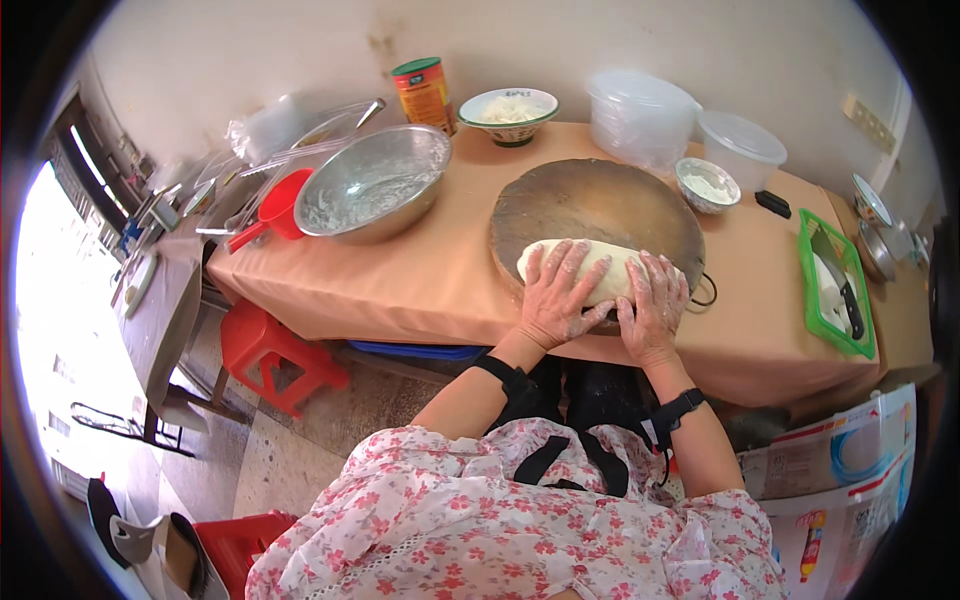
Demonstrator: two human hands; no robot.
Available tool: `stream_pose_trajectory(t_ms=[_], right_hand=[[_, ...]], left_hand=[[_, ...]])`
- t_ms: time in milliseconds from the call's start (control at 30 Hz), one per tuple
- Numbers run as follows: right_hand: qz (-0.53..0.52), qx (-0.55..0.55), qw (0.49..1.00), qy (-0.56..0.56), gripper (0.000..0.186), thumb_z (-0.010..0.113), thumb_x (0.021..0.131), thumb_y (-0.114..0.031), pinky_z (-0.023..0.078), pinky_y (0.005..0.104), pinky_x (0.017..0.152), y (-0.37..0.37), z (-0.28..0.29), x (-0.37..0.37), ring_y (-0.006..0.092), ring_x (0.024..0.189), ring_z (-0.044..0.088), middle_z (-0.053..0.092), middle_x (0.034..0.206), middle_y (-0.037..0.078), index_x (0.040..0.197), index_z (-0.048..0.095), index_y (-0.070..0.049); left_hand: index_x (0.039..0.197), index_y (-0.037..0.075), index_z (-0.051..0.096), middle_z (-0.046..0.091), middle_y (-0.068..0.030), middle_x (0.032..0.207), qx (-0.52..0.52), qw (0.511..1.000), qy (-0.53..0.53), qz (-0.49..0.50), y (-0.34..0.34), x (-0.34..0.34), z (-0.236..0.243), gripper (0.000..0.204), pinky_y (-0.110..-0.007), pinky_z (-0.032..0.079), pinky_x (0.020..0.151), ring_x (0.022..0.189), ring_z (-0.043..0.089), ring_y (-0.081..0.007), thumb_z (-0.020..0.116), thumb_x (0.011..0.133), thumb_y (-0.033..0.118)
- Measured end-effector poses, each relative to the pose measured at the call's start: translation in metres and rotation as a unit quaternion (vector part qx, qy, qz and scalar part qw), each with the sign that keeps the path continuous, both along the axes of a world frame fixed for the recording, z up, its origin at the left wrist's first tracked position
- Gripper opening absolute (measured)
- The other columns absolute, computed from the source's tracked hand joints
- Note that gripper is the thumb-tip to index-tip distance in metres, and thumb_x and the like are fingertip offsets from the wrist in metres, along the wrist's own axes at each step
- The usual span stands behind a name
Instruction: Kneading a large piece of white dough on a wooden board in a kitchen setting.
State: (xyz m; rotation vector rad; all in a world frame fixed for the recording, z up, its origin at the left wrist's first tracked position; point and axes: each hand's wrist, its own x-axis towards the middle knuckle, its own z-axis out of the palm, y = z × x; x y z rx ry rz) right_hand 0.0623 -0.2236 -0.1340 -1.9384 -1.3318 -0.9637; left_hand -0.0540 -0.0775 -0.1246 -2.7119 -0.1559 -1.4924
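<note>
A thick, pale log of dough (625,262) lies across the near half of a round wooden chopping board (590,195). My left hand (557,300) rests on the log's left and middle part, its floury fingers spread over the top. Over the right end lies my right hand (652,305), fingers stretched out and slightly apart. Both thumbs come close together at the dough's near side. Beyond the board's right edge is a small bowl of white flour (708,186).
Left of the board stand a flour-dusted metal basin (375,190) and a red dipper (283,205). Behind are a tall can (424,95), a patterned bowl (508,110) and lidded plastic tubs (645,110). A green basket (808,275) with a knife sits right. A red stool (270,350) stands below left.
</note>
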Motion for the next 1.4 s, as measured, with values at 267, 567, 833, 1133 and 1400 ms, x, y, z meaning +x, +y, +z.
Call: stream_pose_trajectory(t_ms=[267,567,833,1133,1400], right_hand=[[0.007,0.0,1.0,0.0,0.053,0.057,0.087,-0.032,0.022,0.0542,0.111,0.0011,-0.0028,0.0034,0.0348,0.134,0.039,0.047,0.143,0.01,0.137,0.052,-0.014],[0.001,-0.008,1.0,-0.015,0.053,0.053,0.09,-0.032,0.02,0.0552,0.112,0.0001,-0.0075,0.0074,0.0364,0.134,0.039,0.045,0.145,0.011,0.139,0.048,-0.013],[-0.007,-0.012,1.0,-0.023,0.052,0.052,0.091,-0.033,0.021,0.0547,0.111,0.0,-0.006,0.0032,0.0366,0.134,0.039,0.046,0.145,0.011,0.139,0.048,-0.014],[0.011,0.007,1.0,-0.022,0.052,0.054,0.09,-0.033,0.024,0.0537,0.11,0.002,-0.0031,0.0061,0.036,0.133,0.039,0.047,0.143,0.011,0.138,0.05,-0.013],[-0.001,0.001,1.0,-0.001,0.052,0.058,0.088,-0.033,0.024,0.0516,0.11,0.0004,-0.0014,0.0037,0.0329,0.132,0.041,0.047,0.143,0.008,0.137,0.053,-0.016]], left_hand=[[0.132,0.019,0.058,0.05,-0.0141,0.136,-0.002,1.0,-0.02,-0.007,0.0012,0.0033,-0.0043,0.062,-0.057,0.025,0.109,0.126,0.047,-0.0349,0.067,0.078,0.05],[0.132,0.019,0.058,0.049,-0.014,0.138,0.001,1.0,-0.022,-0.011,0.0014,0.0045,-0.0087,0.061,-0.056,0.024,0.11,0.127,0.046,-0.034,0.063,0.081,0.052],[0.131,0.019,0.058,0.049,-0.0137,0.138,-0.001,1.0,-0.027,-0.014,0.0018,0.0016,-0.0089,0.061,-0.055,0.025,0.109,0.127,0.046,-0.0339,0.064,0.08,0.052],[0.13,0.019,0.06,0.052,-0.0137,0.135,0.0,1.0,-0.022,-0.011,0.0033,0.0038,-0.0049,0.061,-0.055,0.025,0.109,0.125,0.048,-0.0346,0.067,0.078,0.05],[0.13,0.018,0.059,0.051,-0.0138,0.136,0.0,1.0,-0.011,-0.006,0.0008,0.0022,-0.0031,0.061,-0.055,0.024,0.11,0.126,0.047,-0.0346,0.067,0.078,0.05]])
